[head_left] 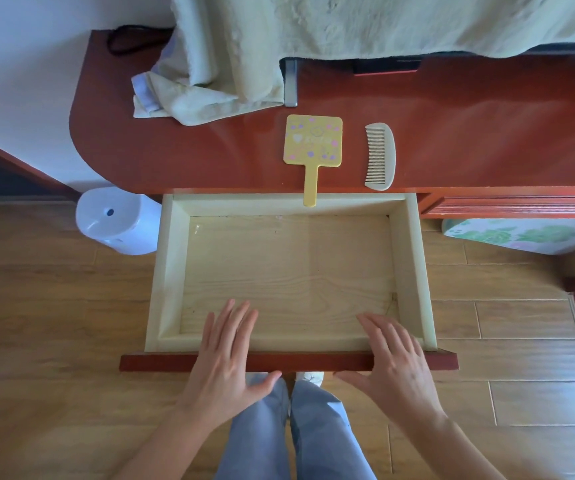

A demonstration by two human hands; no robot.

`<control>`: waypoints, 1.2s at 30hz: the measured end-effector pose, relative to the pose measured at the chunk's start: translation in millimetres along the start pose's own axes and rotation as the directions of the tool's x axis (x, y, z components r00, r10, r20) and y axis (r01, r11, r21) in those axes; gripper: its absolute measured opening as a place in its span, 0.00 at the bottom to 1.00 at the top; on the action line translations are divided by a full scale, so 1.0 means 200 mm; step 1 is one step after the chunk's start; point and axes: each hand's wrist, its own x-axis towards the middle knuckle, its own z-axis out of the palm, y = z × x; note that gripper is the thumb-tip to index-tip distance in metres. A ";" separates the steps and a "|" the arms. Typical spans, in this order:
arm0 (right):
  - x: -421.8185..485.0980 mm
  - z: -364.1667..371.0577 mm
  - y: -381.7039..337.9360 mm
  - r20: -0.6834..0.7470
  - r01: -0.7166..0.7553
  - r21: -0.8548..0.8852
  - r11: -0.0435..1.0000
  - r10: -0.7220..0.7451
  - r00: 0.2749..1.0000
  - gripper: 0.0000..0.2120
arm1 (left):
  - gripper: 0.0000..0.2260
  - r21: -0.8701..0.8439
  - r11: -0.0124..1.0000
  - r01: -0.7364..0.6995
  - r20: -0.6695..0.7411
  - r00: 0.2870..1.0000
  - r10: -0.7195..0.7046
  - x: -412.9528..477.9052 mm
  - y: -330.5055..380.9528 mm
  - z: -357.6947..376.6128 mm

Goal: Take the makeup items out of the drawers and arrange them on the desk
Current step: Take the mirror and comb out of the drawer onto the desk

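A pale wooden drawer is pulled far out from the red-brown desk; nothing lies inside it. My left hand and my right hand rest flat on its dark red front panel, fingers spread over the rim, holding nothing. On the desk lie a yellow hand mirror with pastel spots, its handle overhanging the desk edge above the drawer, and a cream comb just to its right.
A pale green cloth drapes over the desk's back left and along the rear. A white bin stands on the wooden floor left of the drawer. A white leaf-patterned object sits under the desk at right. My legs in blue jeans are below the drawer.
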 end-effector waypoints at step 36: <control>0.90 -0.08 0.08 -0.241 0.034 -0.247 0.968 -0.095 0.966 0.48 | 0.44 0.199 0.979 0.048 -0.059 0.998 -0.037 0.92 -0.29 -0.15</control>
